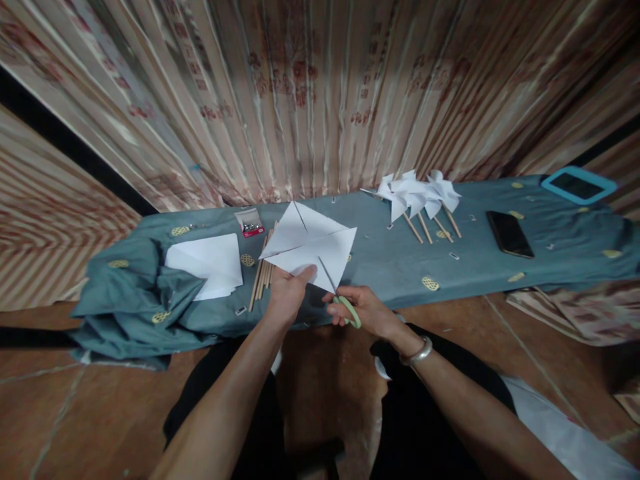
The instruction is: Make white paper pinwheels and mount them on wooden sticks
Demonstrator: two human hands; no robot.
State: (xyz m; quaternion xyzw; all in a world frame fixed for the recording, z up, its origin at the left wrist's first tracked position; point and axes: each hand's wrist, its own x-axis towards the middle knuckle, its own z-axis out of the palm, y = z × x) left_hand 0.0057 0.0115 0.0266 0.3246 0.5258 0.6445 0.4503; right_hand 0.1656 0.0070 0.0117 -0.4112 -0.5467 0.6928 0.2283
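My left hand [290, 290] pinches the near edge of a square sheet of white paper [320, 233], its thumb on top. Slits run into the sheet from its corners toward the middle. In my right hand [367, 310] is a pair of scissors [353, 310] with light green handles. The blades lie at the slit in the sheet's near right corner. Just left of the sheet, several thin wooden sticks [259, 283] rest on the cloth, partly under the paper. A stack of white paper [210, 263] lies farther left, with a fold of cloth over its lower corner.
A small box of metal pins [250, 223] stands behind the sticks. Several white paper pinwheels [420, 193] on wooden sticks lie at the back right. Farther right are a dark phone [510, 235] and a blue-framed tablet [580, 185]. Green cloth [390, 267] covers the narrow surface before a curtain [320, 100].
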